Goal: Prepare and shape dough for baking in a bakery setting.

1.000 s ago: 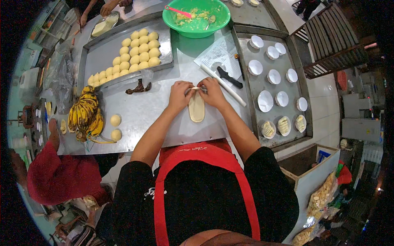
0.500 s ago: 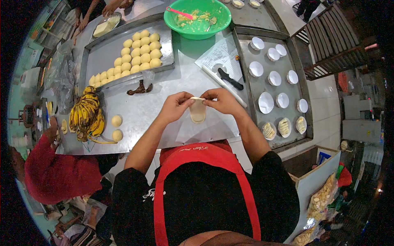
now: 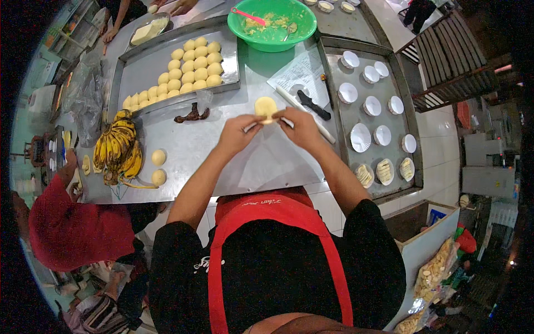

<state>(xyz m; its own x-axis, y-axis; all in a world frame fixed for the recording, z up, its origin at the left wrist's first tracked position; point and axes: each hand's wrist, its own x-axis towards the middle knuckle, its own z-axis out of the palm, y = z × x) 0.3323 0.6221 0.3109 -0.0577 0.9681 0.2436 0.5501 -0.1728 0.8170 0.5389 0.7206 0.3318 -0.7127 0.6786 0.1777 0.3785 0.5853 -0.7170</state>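
"Which step are you on?"

"Shaping, I'd judge. I have a flat, rounded piece of dough [image 3: 266, 106] in front of me, over the bench [image 3: 192, 147]."

"And your hands?"

"Both are clamped on it. My left hand [image 3: 240, 132] pinches the near edge at about 7 o'clock, thumb against fingers; my right hand [image 3: 300, 127] pinches it at about 5. They're close but apart, with a little of that edge between them."

"Is it lying down?"

"I can't tell whether the far part, toward 12 o'clock, touches the bench or is in the air."

"What does the next move call for?"

"2 even pinches and a level lay-down, I think. If I pulled harder at 1 side, it could stretch crooked or fold on itself. Then a clean release of both thumbs."

"Anything in the way?"

"The rod [image 3: 287, 97] is the nearest worry: it runs from about 1 to 4 o'clock of the dough, partly behind my right hand. The bowl [image 3: 271, 44] is at 12, well apart. 2 balls [image 3: 158, 157] sit at 8, and the right tray [image 3: 350, 114] with its paper cups [image 3: 372, 106] is at 3."
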